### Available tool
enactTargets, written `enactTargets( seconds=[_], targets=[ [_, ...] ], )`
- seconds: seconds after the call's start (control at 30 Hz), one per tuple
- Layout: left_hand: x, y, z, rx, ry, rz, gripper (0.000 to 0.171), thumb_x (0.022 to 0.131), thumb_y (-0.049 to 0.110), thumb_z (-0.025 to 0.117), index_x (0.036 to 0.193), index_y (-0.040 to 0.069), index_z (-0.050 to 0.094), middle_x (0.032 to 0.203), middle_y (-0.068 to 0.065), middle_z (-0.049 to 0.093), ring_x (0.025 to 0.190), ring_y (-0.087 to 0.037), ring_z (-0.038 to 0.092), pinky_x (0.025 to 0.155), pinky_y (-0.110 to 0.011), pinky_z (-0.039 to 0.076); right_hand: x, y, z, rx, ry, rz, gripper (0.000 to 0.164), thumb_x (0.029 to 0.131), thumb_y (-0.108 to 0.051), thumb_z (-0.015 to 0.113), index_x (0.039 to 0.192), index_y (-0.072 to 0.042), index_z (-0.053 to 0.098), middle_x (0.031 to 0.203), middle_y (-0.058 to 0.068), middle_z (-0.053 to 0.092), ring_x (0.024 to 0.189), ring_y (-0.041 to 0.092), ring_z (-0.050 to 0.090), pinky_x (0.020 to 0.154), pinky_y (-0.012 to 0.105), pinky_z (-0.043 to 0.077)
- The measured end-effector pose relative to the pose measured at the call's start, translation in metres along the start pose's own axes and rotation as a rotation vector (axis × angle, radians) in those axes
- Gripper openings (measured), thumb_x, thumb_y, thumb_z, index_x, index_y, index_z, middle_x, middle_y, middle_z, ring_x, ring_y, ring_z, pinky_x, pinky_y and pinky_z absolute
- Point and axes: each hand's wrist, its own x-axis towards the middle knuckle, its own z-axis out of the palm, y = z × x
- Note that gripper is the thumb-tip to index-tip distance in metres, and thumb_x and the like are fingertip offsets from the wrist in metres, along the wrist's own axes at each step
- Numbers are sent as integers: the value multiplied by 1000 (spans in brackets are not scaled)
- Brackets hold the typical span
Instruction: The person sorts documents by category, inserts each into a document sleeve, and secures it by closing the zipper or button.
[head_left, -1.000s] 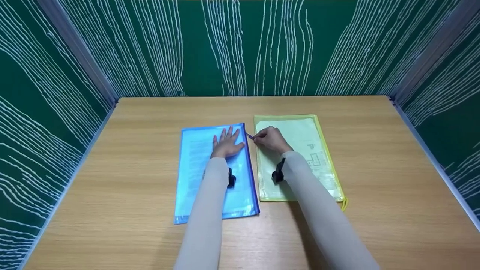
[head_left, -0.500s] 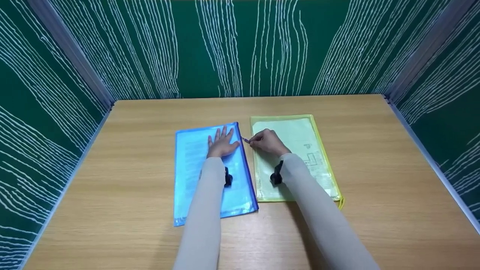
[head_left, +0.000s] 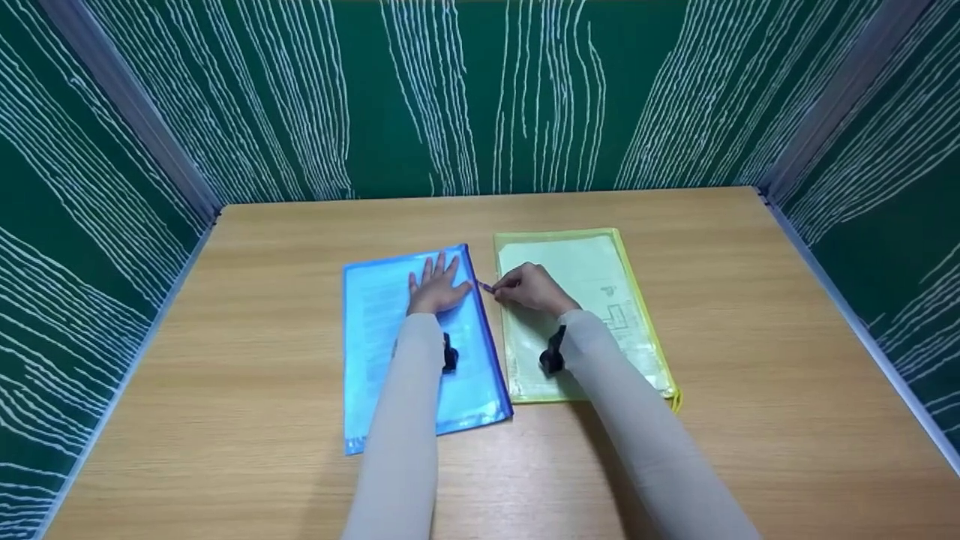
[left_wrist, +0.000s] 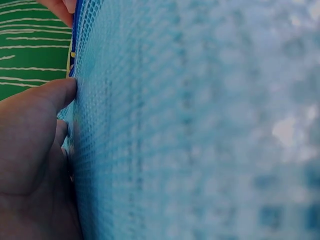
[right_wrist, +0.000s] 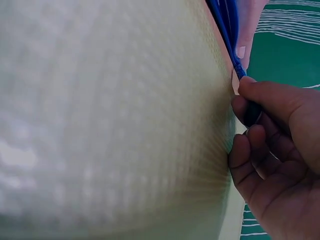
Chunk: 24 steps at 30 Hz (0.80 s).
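A blue mesh zip folder (head_left: 375, 360), with a printed sheet showing through, lies on the left of the pair. My left hand (head_left: 436, 292) rests flat on its upper part, fingers spread and thumb beside the zipped right edge. From the right, my right hand (head_left: 534, 289) pinches the zipper pull (head_left: 486, 286) between thumb and forefinger. The right wrist view shows the blue zipper (right_wrist: 227, 30) running up to those fingertips, its two sides parted farther up. Under the right hand lies a yellow mesh zip folder (head_left: 585, 262) holding a paper with a line drawing.
Both folders lie side by side on a wooden table (head_left: 270, 315). A yellow loop (head_left: 676, 401) sticks out at the yellow folder's near right corner. Green panels (head_left: 382, 97) with white wavy lines enclose the table's back and sides.
The right hand has drawn the zipper pull a short way along the blue folder's right edge, toward the person. The left hand stays spread on the folder. The head view has shifted slightly.
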Motion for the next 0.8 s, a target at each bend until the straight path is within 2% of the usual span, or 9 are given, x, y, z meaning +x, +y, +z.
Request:
enactTargets(
  seconds=[0.27,0.43,0.67,0.8],
  targets=[
    [4,-5,-1,-23,11,-25,68,99,53,34,156,27,8,163,1,-7,149,-25,-14,117,-53,-14,-3,0,1,-39,-41,2,18,91,-16,67,106,-15,76,103,4,71,91,20,58,87,31,46],
    [4,-4,-2,-29,20,-17,68,99,53,35,156,27,8,163,0,-7,149,-25,-14,116,-54,-14,-7,0,-2,-45,-53,-5,17,91,-17,67,105,-16,76,102,4,71,90,19,58,89,32,46],
    [3,-7,-3,-42,25,-13,68,99,52,37,156,26,9,163,0,-7,149,-25,-14,116,-54,-14,-13,3,-1,-75,-55,-138,16,91,-15,67,103,-9,76,99,7,74,85,14,61,82,26,49],
    [4,-9,-2,-54,22,-25,68,99,53,36,156,27,8,163,0,-7,149,-25,-15,116,-53,-15,-15,4,0,-90,-51,-160,16,90,-14,68,102,-10,77,98,6,74,85,14,60,82,27,48]
  ],
)
